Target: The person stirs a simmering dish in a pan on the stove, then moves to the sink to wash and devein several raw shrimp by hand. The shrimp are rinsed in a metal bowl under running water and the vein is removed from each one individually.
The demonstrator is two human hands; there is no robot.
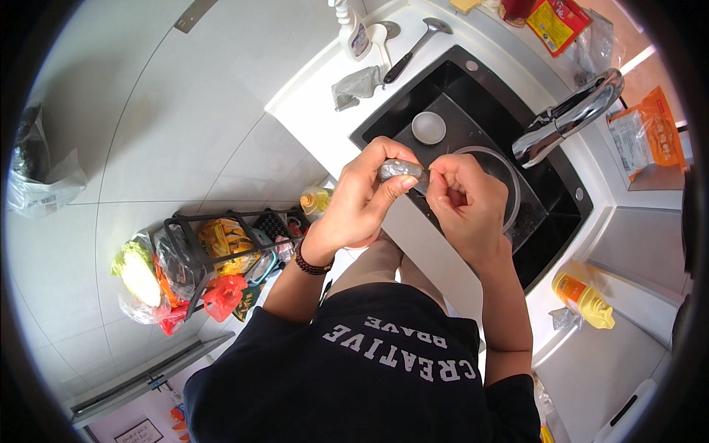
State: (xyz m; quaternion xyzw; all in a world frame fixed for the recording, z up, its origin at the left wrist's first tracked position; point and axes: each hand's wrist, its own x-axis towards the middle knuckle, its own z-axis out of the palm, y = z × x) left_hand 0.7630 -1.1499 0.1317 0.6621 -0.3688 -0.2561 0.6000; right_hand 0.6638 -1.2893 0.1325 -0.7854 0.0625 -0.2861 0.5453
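Over the near edge of the black sink (554, 213), my left hand (365, 194) holds a small, glossy grey oval item (400, 169) between thumb and fingers. What exactly it is cannot be told. My right hand (468, 205) is close beside it, thumb and index finger pinched at the item's right end, the other fingers curled in. Under the hands, inside the sink, sit a small pale bowl (429, 128) and a larger round bowl (516, 191), which my right hand partly covers.
A chrome faucet (570, 119) arches over the sink's right side. On the counter lie a grey cloth (357, 87), a black-handled ladle (415, 52) and a spray bottle (353, 33). A yellow-capped bottle (581, 299) stands at right. At left, a black rack (238, 221) holds bagged food.
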